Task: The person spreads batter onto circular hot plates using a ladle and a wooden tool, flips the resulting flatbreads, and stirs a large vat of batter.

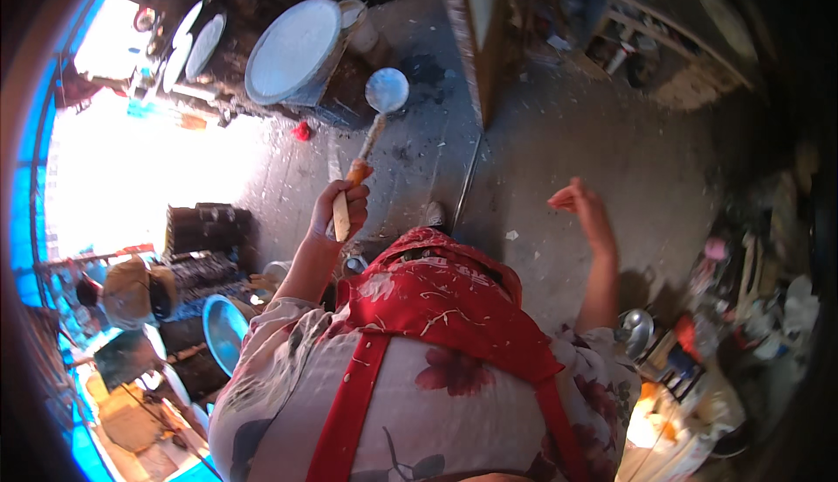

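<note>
My left hand (348,204) grips the handle of a ladle (387,91). Its round, whitish bowl points away from me, and the pale wooden handle end sticks out below my fist. Beyond the ladle stands a large round vessel (294,50) with a pale top; whether that is a lid or its contents I cannot tell. My right hand (577,197) is raised over the floor on the right, holding nothing, with its fingers loosely bent. A red apron (452,312) with whitish splashes covers my front.
A doorway edge (481,83) juts in ahead, with a metal strip (467,181) on the concrete floor (524,155). A blue basin (224,335) and stacked dark blocks (208,233) stand left. Bags and clutter (694,403) lie at right. Several pale discs (205,45) are at upper left.
</note>
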`<state>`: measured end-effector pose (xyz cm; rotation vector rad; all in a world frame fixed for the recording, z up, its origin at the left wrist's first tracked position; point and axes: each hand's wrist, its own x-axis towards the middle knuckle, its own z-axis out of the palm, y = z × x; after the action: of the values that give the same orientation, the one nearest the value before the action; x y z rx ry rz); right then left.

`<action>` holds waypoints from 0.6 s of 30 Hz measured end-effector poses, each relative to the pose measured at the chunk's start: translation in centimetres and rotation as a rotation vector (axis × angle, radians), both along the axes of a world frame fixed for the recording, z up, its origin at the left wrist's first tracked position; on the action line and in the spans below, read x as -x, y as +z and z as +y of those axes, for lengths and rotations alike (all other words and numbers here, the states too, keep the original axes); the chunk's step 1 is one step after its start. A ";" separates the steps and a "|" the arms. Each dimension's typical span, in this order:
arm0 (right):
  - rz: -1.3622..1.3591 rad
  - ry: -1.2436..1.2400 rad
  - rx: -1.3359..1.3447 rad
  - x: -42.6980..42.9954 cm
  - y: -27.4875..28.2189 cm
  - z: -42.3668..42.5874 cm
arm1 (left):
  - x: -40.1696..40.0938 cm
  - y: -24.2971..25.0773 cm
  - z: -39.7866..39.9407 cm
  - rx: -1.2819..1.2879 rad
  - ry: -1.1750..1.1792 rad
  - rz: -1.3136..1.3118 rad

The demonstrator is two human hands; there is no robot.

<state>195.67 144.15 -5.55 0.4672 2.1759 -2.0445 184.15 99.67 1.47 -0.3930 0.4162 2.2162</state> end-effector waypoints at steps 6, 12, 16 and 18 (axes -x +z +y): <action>-0.039 -0.355 0.178 8.0 -10.0 5.8 | 10.0 2.3 -8.5 0.165 0.267 0.137; -0.633 0.020 -0.202 26.4 -9.8 -9.0 | 21.1 3.3 -12.4 0.493 0.514 0.104; -0.140 0.386 0.141 43.9 1.1 -25.4 | 28.7 -0.1 -12.4 0.623 0.612 0.138; -0.015 0.692 0.045 50.4 8.1 -32.3 | 32.3 -1.2 -11.0 0.703 0.664 0.156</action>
<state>145.25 111.89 2.51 -0.2525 1.8986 -1.6759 151.84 88.63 0.31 -0.8209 1.3192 2.6872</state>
